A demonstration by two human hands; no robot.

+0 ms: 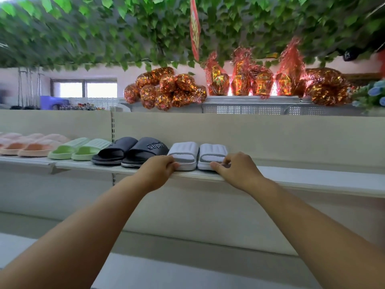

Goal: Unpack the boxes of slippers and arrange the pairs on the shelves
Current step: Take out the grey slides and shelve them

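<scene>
The left hand (pixel 160 168) curled its fingers over the near heel of the left grey slipper (pixel 184 154), and the right hand (pixel 236 166) pinched the heel of the right grey slipper (pixel 212 153), hiding both heels. The two sat side by side on the shelf (pixel 312 180). To the left stood a black pair (pixel 129 151), a green pair (pixel 79 148) and pink pairs (pixel 31 144), cut off at the edge.
</scene>
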